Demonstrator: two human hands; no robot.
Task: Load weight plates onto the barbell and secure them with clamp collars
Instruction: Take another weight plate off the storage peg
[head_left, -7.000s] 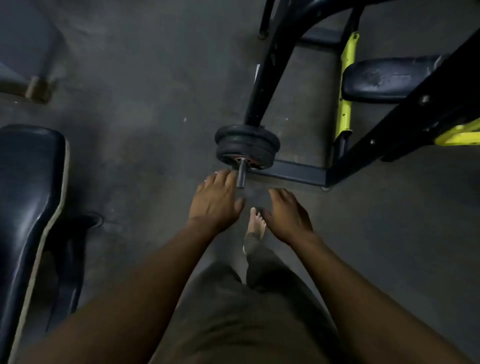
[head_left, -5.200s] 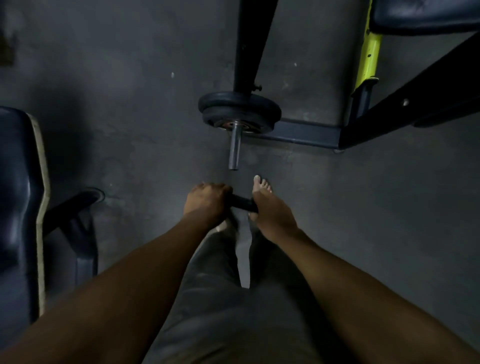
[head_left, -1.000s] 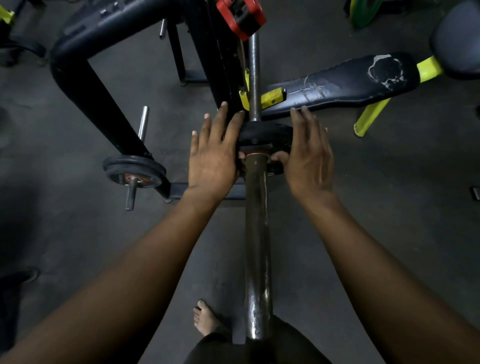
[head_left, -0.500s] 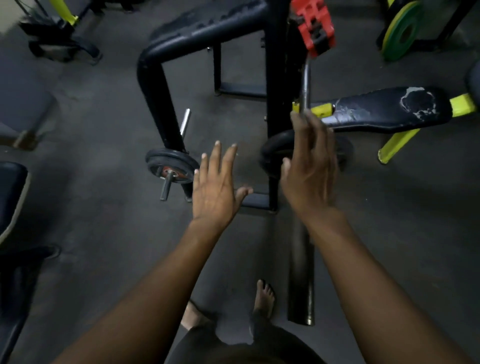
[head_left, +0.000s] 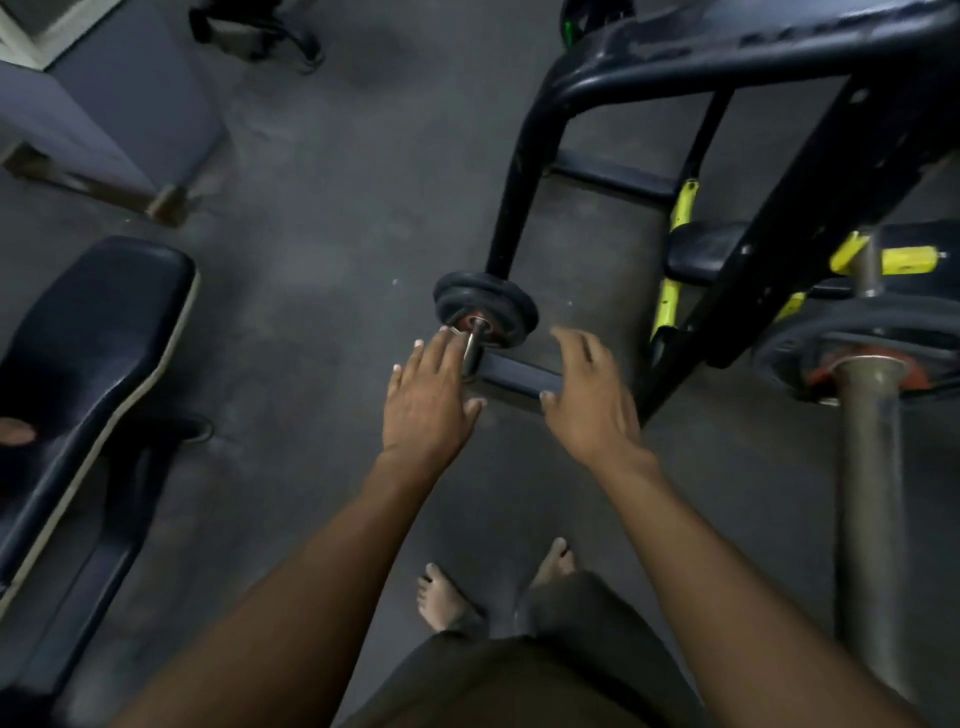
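Feet: my two bare feet (head_left: 452, 597) stand on the dark floor (head_left: 311, 218) at the near edge, with my dark shorts (head_left: 519, 680) just above them in view.
Barbell: the barbell (head_left: 870, 467) runs up the right side from near to far, its thick steel sleeve bare along the near part.
Loaded plate: a black weight plate (head_left: 795, 338) with a red hub sits on the barbell, far along the sleeve, against the rack.
Left hand: my left hand (head_left: 426, 395) is held out palm down, fingers straight and close together, thumb out to the right. The fingertips (head_left: 444, 338) reach the steel peg (head_left: 474, 343); whether they touch it, I cannot tell.
Right hand: my right hand (head_left: 587, 395) is held out palm down, fingers straight and relaxed, holding nothing, over the base bar (head_left: 519, 374) of the rack.
Stored plates: small black plates (head_left: 488, 301) hang on the peg, just beyond my left hand and left of my right.
Rack: the black rack frame (head_left: 675, 67) rises behind the peg and spreads to the far right, with yellow parts (head_left: 675, 244) low on it.
Bench: a dark padded bench (head_left: 88, 332) lies on the left, well apart from my hands.
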